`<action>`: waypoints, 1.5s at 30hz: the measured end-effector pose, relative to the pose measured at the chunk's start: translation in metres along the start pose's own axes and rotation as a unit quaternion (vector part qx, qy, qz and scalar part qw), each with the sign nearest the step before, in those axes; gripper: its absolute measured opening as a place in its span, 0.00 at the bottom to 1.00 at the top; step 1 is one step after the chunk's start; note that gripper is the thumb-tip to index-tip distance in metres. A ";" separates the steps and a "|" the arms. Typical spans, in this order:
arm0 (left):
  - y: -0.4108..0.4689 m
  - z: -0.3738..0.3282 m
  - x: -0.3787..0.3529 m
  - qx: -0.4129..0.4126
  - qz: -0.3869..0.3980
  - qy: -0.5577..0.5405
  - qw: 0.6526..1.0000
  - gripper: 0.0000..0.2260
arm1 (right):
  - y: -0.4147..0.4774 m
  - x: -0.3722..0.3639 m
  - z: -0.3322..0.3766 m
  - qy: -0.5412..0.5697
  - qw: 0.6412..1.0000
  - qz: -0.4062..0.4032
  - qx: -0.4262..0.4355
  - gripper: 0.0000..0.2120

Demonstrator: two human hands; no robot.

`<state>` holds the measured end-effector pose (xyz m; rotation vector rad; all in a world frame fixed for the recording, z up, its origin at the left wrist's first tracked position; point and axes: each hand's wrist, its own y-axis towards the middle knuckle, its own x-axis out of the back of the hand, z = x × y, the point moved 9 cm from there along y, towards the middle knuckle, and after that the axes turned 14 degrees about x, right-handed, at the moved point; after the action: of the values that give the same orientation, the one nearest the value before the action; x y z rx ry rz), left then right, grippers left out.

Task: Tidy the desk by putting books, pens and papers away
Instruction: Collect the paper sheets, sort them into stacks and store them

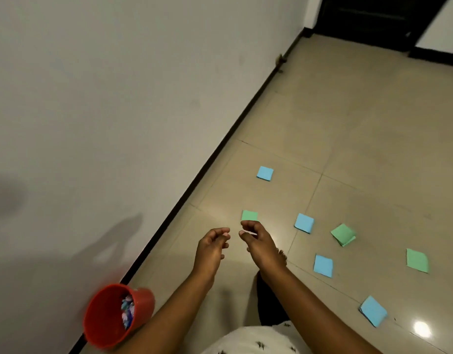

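Beige tiled floor (pixel 361 118) beside a white wall (pixel 118 98), with blue and green paper squares scattered around, like the green one (pixel 249 215) just past the fingertips. A red bucket (pixel 105 315) is tipped by the wall. Left hand (pixel 211 247) and right hand (pixel 258 242) are loosely curled, nothing seen held.

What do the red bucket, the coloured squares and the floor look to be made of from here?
Red bucket: probably plastic, smooth, evenly coloured, slight sheen on the wall. Coloured squares, e.g. the blue one: thin matte paper, lying flat; the green one shows a folded layer lifting. Floor: glazed beige tile, with grout lines and a bright light reflection.
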<state>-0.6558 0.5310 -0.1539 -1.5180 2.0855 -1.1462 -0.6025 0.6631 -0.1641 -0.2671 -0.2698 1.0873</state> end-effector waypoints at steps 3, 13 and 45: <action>0.061 -0.021 -0.035 0.035 -0.018 0.023 0.999 0.08 | 0.064 0.035 -0.036 -0.057 0.996 -0.015 -0.066 0.13; 0.290 -0.039 -0.125 0.100 -0.039 0.062 0.992 0.10 | 0.287 0.077 -0.198 -0.291 0.943 0.082 -0.136 0.19; 0.580 0.054 -0.163 0.192 0.004 0.084 0.978 0.09 | 0.469 0.039 -0.510 -0.445 0.871 0.107 -0.175 0.21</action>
<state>-0.9329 0.7218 -0.6571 -1.2666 1.8233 -1.6122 -0.7991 0.8626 -0.7986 -0.0969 -1.3028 1.3276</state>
